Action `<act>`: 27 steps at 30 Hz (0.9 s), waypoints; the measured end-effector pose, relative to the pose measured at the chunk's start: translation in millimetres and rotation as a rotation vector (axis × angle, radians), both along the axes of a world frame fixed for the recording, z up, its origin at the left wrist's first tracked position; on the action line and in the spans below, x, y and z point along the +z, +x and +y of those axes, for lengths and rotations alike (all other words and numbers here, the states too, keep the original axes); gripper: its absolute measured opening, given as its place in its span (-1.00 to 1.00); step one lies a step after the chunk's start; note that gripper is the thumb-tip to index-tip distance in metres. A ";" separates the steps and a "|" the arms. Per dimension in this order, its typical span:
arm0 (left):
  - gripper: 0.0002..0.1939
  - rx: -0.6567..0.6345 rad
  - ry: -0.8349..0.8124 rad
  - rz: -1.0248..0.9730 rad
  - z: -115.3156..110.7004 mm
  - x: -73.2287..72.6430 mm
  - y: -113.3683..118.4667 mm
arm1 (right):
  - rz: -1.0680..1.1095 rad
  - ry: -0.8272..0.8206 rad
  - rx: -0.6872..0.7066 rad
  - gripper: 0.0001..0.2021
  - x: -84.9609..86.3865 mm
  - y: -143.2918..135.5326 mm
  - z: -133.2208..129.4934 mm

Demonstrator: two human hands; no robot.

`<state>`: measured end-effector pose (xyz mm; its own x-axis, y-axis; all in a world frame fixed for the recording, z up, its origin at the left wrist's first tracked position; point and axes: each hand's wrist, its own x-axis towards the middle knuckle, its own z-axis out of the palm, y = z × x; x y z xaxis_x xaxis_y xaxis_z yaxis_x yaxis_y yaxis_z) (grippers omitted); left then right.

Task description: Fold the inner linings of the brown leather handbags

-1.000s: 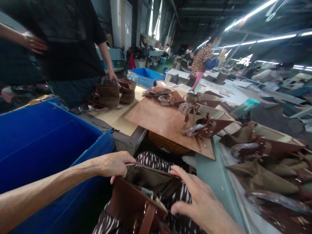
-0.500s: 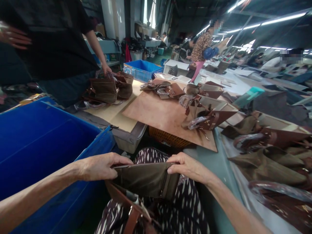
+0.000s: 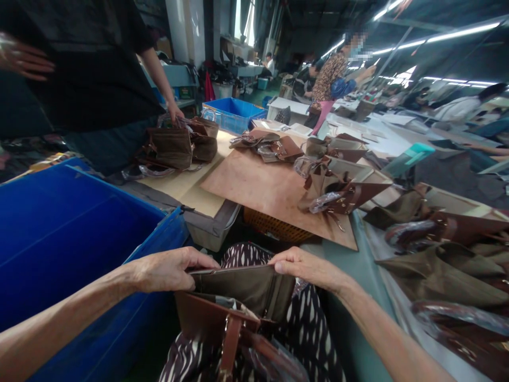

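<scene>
On my lap, over patterned dark cloth, rests a brown handbag [image 3: 210,318] with its olive lining [image 3: 238,289] showing. My left hand [image 3: 175,270] pinches the upper edge of the lining side at its left end, thumb below and fingers on top. At the right end of the same edge, my right hand [image 3: 296,268] is closed on it in a like pinch. The bag's brown front panel with a strap and metal studs leans toward me. A plastic-wrapped handle [image 3: 278,355] lies at the bottom of the view.
A large blue bin [image 3: 79,212] stands at my left. Ahead, a brown board [image 3: 258,180] carries several similar bags, and more bags [image 3: 445,270] lie on the right-hand table. Across from me, a person in a dark shirt has a hand [image 3: 174,112] on another bag [image 3: 170,146].
The bag's front panel and strap have swung up into fuller view, and the wrapped handle now shows. Both my hands keep their hold on the edge, with only slight shifts.
</scene>
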<state>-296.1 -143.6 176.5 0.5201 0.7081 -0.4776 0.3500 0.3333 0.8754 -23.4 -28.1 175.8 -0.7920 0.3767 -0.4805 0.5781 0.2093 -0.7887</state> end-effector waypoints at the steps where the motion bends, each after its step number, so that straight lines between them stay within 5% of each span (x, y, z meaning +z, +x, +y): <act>1: -0.48 -0.011 0.004 -0.001 -0.3 0.9 1.5 | -0.004 -0.035 -0.017 -0.55 -2.2 0.9 0.5; 8: -0.45 0.003 -0.019 0.079 -4.7 2.2 6.2 | -0.031 -0.109 -0.070 -0.55 -11.3 3.8 1.4; 22: -0.68 0.037 -0.040 -0.100 -8.9 -5.6 -3.9 | 0.026 0.162 -0.099 -0.65 -16.1 -3.0 -13.9; 27: -0.71 0.097 0.060 0.000 -11.8 -10.8 -3.5 | 0.041 0.362 -0.131 -0.68 -13.9 -6.0 -21.6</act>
<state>-299.6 -155.4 165.7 0.4483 0.7824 -0.4324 0.3185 0.3121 0.8951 -29.4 -49.6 161.9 -0.7417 0.6156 -0.2663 0.5876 0.4051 -0.7004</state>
